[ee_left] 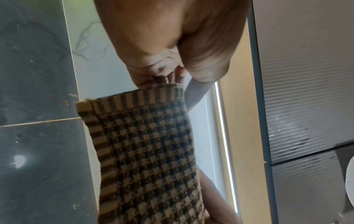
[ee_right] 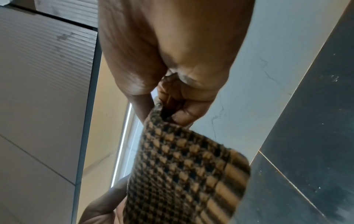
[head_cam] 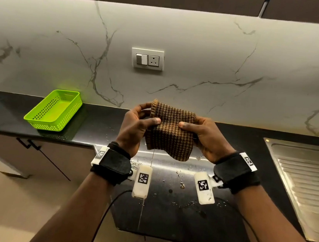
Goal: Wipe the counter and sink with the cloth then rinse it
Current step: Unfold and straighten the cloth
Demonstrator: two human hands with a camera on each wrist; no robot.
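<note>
Checked cloth (head_cam: 170,130) held up over black desk (head_cam: 100,129).
Left hand (head_cam: 135,127) and right hand (head_cam: 206,137) both pinching cloth edges; green basket (head_cam: 54,110) far left.

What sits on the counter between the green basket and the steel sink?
Head view: only scattered water droplets on the black counter between green basket and sink.

The cloth (head_cam: 170,129) hangs above the table (head_cam: 166,208), between the left hand (head_cam: 135,127) on its left edge and the right hand (head_cam: 208,137) on its right edge. The basket (head_cam: 54,110) sits on the table to the left, by the wall (head_cam: 199,47). The sink (head_cam: 303,183) lies at the right. A socket (head_cam: 147,59) is on the wall behind the cloth.
</note>
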